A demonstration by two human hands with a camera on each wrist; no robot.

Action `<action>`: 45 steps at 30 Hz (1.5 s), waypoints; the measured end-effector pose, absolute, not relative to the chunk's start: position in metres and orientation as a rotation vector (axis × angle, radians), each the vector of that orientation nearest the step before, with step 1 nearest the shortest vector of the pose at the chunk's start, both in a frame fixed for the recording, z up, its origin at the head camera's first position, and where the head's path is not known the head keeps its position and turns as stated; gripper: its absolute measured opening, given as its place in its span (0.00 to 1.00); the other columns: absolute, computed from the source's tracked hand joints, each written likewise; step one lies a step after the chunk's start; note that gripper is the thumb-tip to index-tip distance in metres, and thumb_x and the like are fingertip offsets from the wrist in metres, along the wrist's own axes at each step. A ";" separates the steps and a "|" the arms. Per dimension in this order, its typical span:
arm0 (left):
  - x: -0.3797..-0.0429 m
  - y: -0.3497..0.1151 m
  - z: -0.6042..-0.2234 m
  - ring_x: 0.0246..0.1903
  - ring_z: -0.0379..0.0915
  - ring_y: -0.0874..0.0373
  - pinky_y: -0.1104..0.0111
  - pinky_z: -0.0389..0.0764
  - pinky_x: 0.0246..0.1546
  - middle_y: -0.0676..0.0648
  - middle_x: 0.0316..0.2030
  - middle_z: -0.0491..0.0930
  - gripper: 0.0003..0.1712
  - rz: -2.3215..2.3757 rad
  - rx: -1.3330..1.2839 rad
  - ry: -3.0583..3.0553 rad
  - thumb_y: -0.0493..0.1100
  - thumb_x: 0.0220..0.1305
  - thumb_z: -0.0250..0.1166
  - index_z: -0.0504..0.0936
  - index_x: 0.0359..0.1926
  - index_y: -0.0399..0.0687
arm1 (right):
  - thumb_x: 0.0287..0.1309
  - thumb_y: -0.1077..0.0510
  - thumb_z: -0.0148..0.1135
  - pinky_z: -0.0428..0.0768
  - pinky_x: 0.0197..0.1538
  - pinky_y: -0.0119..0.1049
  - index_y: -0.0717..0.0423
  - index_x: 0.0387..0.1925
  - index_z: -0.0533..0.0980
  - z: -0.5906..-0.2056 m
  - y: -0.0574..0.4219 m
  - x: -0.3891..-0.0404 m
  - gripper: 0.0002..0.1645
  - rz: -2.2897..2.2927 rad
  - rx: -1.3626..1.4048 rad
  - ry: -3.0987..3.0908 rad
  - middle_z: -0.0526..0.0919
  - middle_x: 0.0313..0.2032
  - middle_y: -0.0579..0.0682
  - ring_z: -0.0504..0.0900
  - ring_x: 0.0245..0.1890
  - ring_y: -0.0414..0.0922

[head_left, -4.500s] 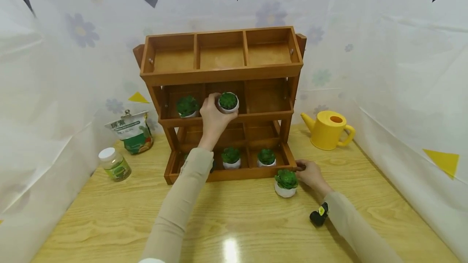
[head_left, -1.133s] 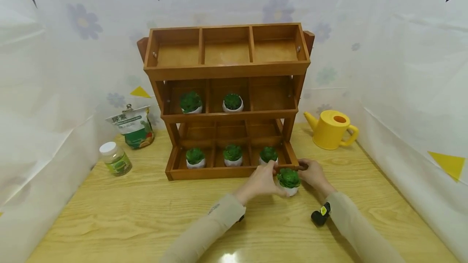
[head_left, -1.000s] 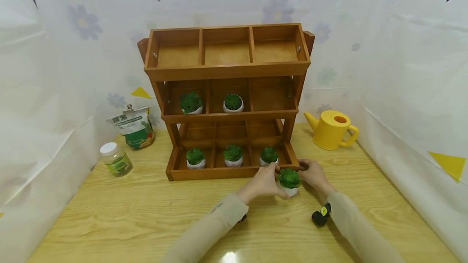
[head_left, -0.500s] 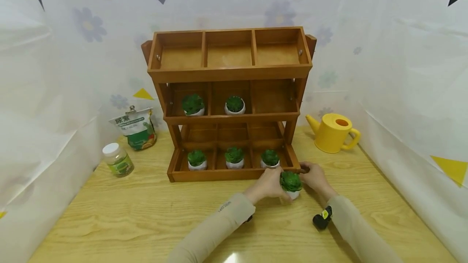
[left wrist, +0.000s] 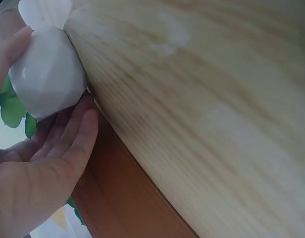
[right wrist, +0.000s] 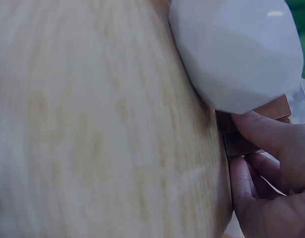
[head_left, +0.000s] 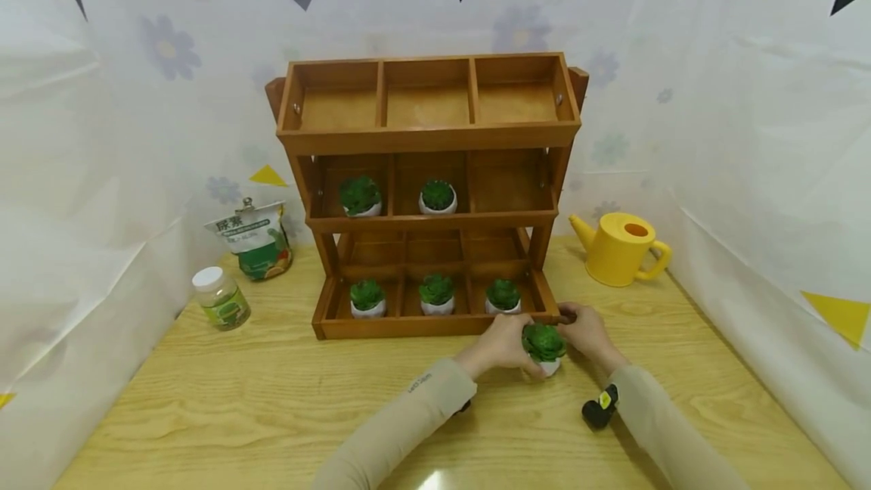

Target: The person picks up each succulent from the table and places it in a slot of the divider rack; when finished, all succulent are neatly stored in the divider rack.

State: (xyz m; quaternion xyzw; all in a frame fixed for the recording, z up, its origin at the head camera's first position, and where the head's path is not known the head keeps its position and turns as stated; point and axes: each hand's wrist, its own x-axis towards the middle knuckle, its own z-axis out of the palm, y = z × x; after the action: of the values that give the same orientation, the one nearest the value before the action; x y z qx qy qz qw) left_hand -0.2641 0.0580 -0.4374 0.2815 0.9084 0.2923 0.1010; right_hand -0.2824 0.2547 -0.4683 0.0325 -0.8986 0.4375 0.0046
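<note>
My left hand (head_left: 502, 344) holds a small potted succulent (head_left: 543, 346) by its white faceted pot, on the table in front of the shelf's right corner. In the left wrist view, thumb and fingers lie on opposite sides of the white pot (left wrist: 48, 72). Just right of it, my right hand (head_left: 587, 333) pinches the lower right corner of the brown wooden shelf (head_left: 429, 138). The right wrist view has this wood between thumb and fingers, close beside the pot (right wrist: 236, 54). Two succulents, a left one (head_left: 359, 195) and a middle one (head_left: 438, 196), stand on the middle tier.
Succulents fill the bottom tier's left (head_left: 368, 299), middle (head_left: 437, 294) and right (head_left: 503, 296) compartments. A yellow watering can (head_left: 618, 249) stands right. At left are a clipped green-and-white bag (head_left: 255, 242) and a white-capped jar (head_left: 221, 299).
My left hand has left a succulent in the middle tier's centre compartment and come down to the one on the table. That pot has since shifted slightly rightward. My right hand stays at the corner.
</note>
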 end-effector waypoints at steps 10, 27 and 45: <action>-0.264 0.053 -0.438 0.41 0.77 0.65 0.77 0.77 0.40 0.52 0.46 0.81 0.40 0.833 0.942 2.676 0.55 0.38 0.81 0.77 0.53 0.47 | 0.55 0.68 0.61 0.82 0.41 0.39 0.75 0.57 0.70 -0.473 0.255 -0.283 0.27 1.390 0.082 -2.818 0.78 0.49 0.72 0.80 0.48 0.61; -0.257 0.040 -0.422 0.56 0.70 0.53 0.64 0.76 0.54 0.50 0.55 0.77 0.41 1.039 0.874 2.735 0.55 0.40 0.80 0.76 0.57 0.50 | 0.52 0.71 0.56 0.78 0.35 0.36 0.75 0.56 0.71 -0.472 0.256 -0.281 0.27 1.350 0.062 -2.816 0.79 0.47 0.71 0.80 0.44 0.57; -0.273 0.023 -0.329 0.41 0.74 0.55 0.64 0.78 0.46 0.47 0.45 0.78 0.39 1.374 1.011 3.031 0.51 0.41 0.80 0.76 0.56 0.45 | 0.48 0.49 0.74 0.81 0.50 0.46 0.71 0.59 0.70 -0.472 0.254 -0.282 0.43 1.467 0.061 -2.804 0.77 0.54 0.68 0.78 0.53 0.60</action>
State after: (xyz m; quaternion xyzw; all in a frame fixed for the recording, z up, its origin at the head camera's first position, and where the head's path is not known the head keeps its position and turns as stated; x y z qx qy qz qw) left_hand -0.2734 0.0230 -0.3286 0.2866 0.8591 0.3894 -0.1677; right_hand -0.2817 0.2540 -0.4722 0.0193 -0.8859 0.4634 -0.0118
